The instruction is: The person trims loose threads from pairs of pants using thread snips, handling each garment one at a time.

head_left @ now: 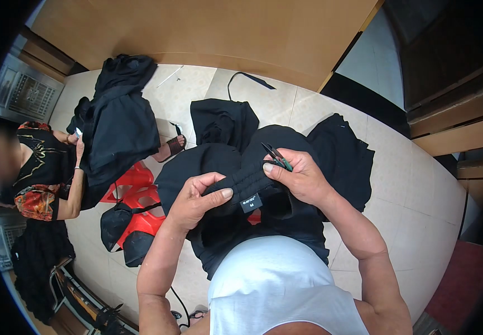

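Observation:
A black garment [247, 181] with a gathered waistband lies across my lap, its small black label [250, 203] marked M facing up. My left hand [199, 201] pinches the waistband to the left of the label, thumb on top. On the other side, my right hand [297, 176] grips the waistband between thumb and fingers. Small dark snips with green parts [277, 158] also sit in that hand, their tips pointing up and left. More black cloth hangs over my knees.
At the left, another person [46, 173] handles black cloth [121, 131]. Red plastic stools [141, 215] stand nearby, with a black bag [116, 226] beside them. A black strap [252, 79] lies on the tiled floor near a wooden panel [208, 33]. Black clothes [40, 268] hang at lower left.

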Tool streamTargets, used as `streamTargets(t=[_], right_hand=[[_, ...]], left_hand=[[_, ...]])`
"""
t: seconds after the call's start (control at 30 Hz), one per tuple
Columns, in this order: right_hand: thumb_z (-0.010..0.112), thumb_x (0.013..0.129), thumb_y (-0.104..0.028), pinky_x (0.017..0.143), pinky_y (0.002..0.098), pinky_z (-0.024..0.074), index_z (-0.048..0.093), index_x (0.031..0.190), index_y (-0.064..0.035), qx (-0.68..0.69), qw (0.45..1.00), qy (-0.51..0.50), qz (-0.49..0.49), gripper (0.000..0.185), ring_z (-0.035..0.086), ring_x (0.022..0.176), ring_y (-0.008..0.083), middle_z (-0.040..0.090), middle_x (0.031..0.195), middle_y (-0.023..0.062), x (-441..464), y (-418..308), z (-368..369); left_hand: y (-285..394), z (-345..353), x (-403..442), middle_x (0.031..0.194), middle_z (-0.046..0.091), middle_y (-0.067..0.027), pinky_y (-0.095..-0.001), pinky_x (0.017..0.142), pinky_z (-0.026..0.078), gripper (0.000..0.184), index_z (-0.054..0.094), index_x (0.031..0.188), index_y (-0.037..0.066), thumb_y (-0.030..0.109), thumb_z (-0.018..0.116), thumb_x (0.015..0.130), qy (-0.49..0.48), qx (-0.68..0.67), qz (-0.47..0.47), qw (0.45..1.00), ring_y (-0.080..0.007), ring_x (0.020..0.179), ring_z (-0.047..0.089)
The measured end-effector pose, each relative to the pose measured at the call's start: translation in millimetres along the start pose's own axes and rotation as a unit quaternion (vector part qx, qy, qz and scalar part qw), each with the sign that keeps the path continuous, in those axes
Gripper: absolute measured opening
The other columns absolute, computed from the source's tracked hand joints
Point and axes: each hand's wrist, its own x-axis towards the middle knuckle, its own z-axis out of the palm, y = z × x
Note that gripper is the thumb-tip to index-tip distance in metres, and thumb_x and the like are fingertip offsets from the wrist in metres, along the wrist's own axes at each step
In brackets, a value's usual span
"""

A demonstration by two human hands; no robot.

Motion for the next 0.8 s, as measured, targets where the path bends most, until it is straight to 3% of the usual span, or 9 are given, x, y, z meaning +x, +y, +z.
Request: streamTargets(t=[0.23, 0.37, 0.53, 0.8], right_hand=[[0.064, 0.098, -0.009, 0.063, 0.02, 0.0357, 0.065, 0.096, -0.0049, -0.047, 0.999, 0.006, -0.005, 0.005, 0.043, 0.066, 0.0071, 0.056, 0.079, -0.0018, -1, -4, 12], [0.067, 0.095, -0.009, 0.063, 0.0207, 0.0369, 0.065, 0.099, -0.0051, -0.153, 0.981, 0.055, -0.105, 0.006, 0.045, 0.066, 0.0095, 0.057, 0.085, 0.0004, 0, -10, 11], [0.073, 0.088, -0.005, 0.061, 0.0224, 0.0382, 0.065, 0.1, -0.0057, -0.236, 0.947, 0.007, -0.216, 0.014, 0.046, 0.065, 0.0132, 0.057, 0.087, 0.0028, 4, -28, 13], [0.077, 0.08, 0.0, 0.056, 0.0256, 0.0384, 0.066, 0.098, -0.006, -0.337, 0.896, -0.005, -0.29, 0.021, 0.048, 0.063, 0.0148, 0.058, 0.085, 0.0034, -3, -46, 35]], left_hand=[[5, 6, -4, 0.089, 0.068, -0.0005, -0.0159, 0.074, 0.047, 0.012, 0.069, 0.103, 0.001, 0.009, 0.069, 0.094, -0.001, -0.014, 0.027, 1.0, -0.005, 0.075, 0.058], [8, 4, -6, 0.086, 0.065, 0.0013, -0.015, 0.069, 0.043, 0.011, 0.068, 0.102, 0.001, 0.009, 0.067, 0.095, -0.025, -0.028, 0.061, 0.997, -0.0039, 0.071, 0.053], [12, 6, -6, 0.083, 0.062, 0.0024, -0.0154, 0.065, 0.038, 0.01, 0.068, 0.102, 0.001, 0.008, 0.066, 0.096, -0.038, -0.024, 0.071, 0.996, -0.0034, 0.069, 0.048], [15, 2, -9, 0.083, 0.06, 0.0027, -0.0166, 0.062, 0.035, 0.009, 0.068, 0.101, 0.001, 0.008, 0.067, 0.095, -0.033, 0.013, 0.079, 0.996, -0.004, 0.068, 0.044]])
